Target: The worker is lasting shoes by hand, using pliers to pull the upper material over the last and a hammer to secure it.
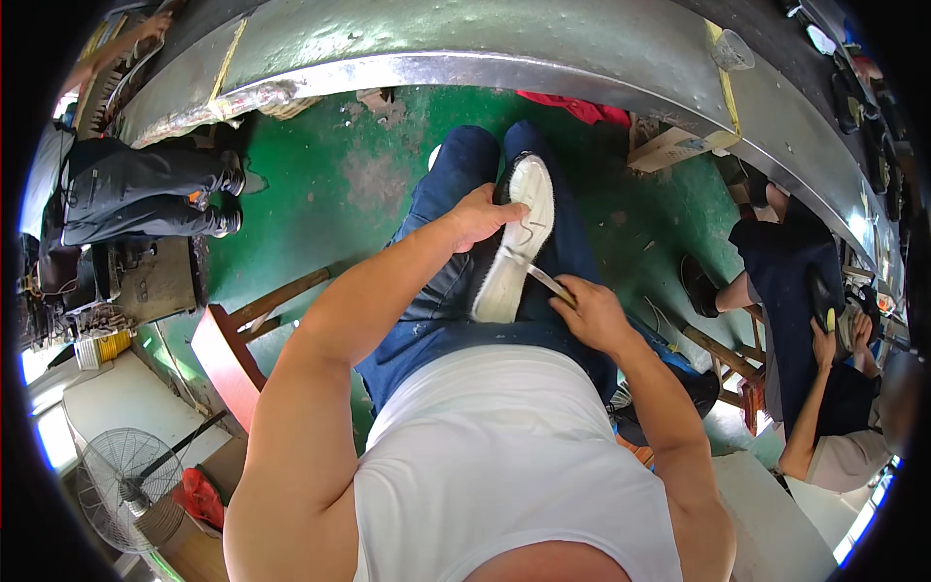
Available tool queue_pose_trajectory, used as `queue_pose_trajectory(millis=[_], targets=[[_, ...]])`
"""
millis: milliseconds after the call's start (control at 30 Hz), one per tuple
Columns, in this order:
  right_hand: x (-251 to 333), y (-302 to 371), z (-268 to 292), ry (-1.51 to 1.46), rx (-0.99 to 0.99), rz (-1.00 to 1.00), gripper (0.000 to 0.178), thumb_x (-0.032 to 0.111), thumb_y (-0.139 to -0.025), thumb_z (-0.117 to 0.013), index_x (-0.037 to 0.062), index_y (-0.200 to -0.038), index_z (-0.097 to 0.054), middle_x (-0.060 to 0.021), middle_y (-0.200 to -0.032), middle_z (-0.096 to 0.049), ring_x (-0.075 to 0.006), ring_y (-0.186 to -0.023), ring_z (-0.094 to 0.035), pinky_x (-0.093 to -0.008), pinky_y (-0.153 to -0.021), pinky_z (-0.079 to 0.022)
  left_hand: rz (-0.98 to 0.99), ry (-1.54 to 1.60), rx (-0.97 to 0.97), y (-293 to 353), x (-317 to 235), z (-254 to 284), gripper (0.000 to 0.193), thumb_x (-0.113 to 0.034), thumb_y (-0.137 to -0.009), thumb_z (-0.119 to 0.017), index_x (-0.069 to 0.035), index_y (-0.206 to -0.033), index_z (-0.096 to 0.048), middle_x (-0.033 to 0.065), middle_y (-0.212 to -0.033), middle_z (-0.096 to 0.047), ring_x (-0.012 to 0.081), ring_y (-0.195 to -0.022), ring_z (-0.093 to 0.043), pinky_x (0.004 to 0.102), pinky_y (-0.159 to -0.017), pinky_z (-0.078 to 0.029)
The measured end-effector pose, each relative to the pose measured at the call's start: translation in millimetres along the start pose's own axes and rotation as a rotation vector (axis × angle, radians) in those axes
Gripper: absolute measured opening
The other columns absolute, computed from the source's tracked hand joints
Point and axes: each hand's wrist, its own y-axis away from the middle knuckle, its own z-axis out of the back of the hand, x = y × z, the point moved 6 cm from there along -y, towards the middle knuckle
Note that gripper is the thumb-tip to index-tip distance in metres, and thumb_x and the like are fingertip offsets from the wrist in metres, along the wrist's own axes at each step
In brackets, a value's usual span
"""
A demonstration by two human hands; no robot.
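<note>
Over your thighs [574, 233], the shoe [524, 236] lies bottom up, long axis running away from you, your left hand [479, 219] clamped on its left edge farther out, your right hand [593, 314], apart and nearer you, closed round a tool [541, 275] angled in from the right.

From my remote post I have the upturned shoe [499, 286] lengthwise on the lap [461, 165], the left fingers [511, 211] on its left edge and the right fingers [565, 308] to its right. The tool [543, 275] reaches from the right fingers onto the shoe. Before the lap, beyond a strip of floor [301, 184], runs the long surface [436, 44]; a cup [733, 50] sits on it at right, a box [669, 150] and a cloth [582, 109] beneath. I have one co-worker [136, 189] far left, another [849, 456] far right, a stool [228, 354] left of the lap and a fan [126, 475] behind the stool.
</note>
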Motion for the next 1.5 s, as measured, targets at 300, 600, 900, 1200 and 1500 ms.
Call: queue_pose_trajectory(millis=[300, 600, 900, 1200, 1500], targets=[[2.1, 27.3, 10.6, 0.121, 0.239, -0.222, 0.021, 0.017, -0.092, -0.061, -0.0027, -0.101, -0.061, -0.0247, -0.093, -0.067, -0.0434, -0.089, -0.065, -0.0500, -0.078, -0.052, -0.120, -0.060, 0.129, 44.1, 11.6, -31.4, 0.097, -0.017, -0.090, -0.071, -0.012, -0.160, -0.005, 0.0153, -0.147, -0.045, 0.0241, -0.132, -0.046, 0.0350, -0.110, -0.037], [20.9, 6.4, -8.6, 0.269, 0.210, -0.018, 0.021, 0.013, -0.090, -0.062, -0.0024, -0.105, -0.060, -0.0217, -0.095, -0.066, -0.0384, -0.088, -0.067, -0.0466, -0.076, -0.053, -0.040, 0.068, 0.052, 32.6, 22.5, -19.9, 0.104, -0.017, -0.087, -0.075, -0.012, -0.160, -0.001, 0.0136, -0.148, -0.046, 0.0240, -0.132, -0.048, 0.0375, -0.110, -0.038], [27.8, 33.0, -9.1, 0.267, 0.301, -0.065, 0.017, 0.015, -0.091, -0.062, -0.0001, -0.097, -0.057, -0.0223, -0.090, -0.066, -0.0393, -0.082, -0.067, -0.0480, -0.073, -0.053, -0.243, 0.007, -0.003, 40.9, 32.2, -28.3, 0.099, -0.012, -0.089, -0.072, -0.009, -0.159, -0.002, 0.0149, -0.153, -0.037, 0.0233, -0.138, -0.040, 0.0349, -0.116, -0.030], [20.9, 42.9, -10.8, 0.350, 0.434, -0.107, 0.015, 0.009, -0.087, -0.058, -0.0019, -0.097, -0.058, -0.0239, -0.097, -0.067, -0.0407, -0.089, -0.067, -0.0473, -0.078, -0.054, -0.247, -0.440, -0.044, 72.7, 55.4, -22.0, 0.096, -0.022, -0.099, -0.061, -0.010, -0.158, 0.013, 0.0204, -0.160, -0.024, 0.0265, -0.145, -0.029, 0.0325, -0.118, -0.023], [41.5, 9.9, 11.3, -0.110, 0.232, -0.057, 0.035, 0.033, -0.099, -0.055, -0.0021, -0.098, -0.057, -0.0245, -0.092, -0.067, -0.0446, -0.089, -0.064, -0.0498, -0.078, -0.051, -0.171, -0.327, 0.030, 87.1, 66.3, -27.8, 0.101, -0.023, -0.097, -0.062, -0.011, -0.157, 0.018, 0.0251, -0.159, -0.025, 0.0275, -0.144, -0.031, 0.0304, -0.116, -0.025]])
